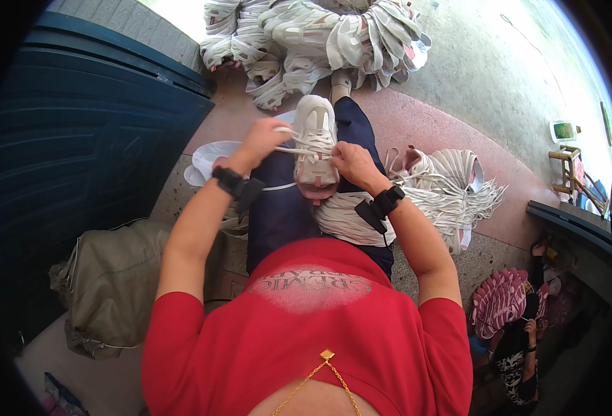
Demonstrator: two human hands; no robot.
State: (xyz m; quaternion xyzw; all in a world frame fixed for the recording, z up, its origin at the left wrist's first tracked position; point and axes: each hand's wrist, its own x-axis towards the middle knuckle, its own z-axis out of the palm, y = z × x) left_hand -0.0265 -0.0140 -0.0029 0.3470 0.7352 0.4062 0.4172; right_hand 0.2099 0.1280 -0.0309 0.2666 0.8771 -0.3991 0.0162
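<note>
A white and beige sneaker (315, 114) with a pink collar lies across my lap, its toe pointing away from me. White shoelace (289, 130) strands run from its eyelets to my left hand (263, 142), which is closed on them at the left of the shoe. My right hand (354, 165) is pinched at the right eyelet edge; what its fingertips hold is hidden. Beneath the right forearm rests a bundle of white laces (347, 216), touching my thigh.
Stacked white sneakers (334, 41) fill the far floor. More white sneakers and laces (452, 191) lie to the right. A dark blue door (84, 118) stands left, above a greenish sack (115, 284). At right are a wooden stool (568, 170) and another person (524, 347) beside pink shoe parts (500, 301).
</note>
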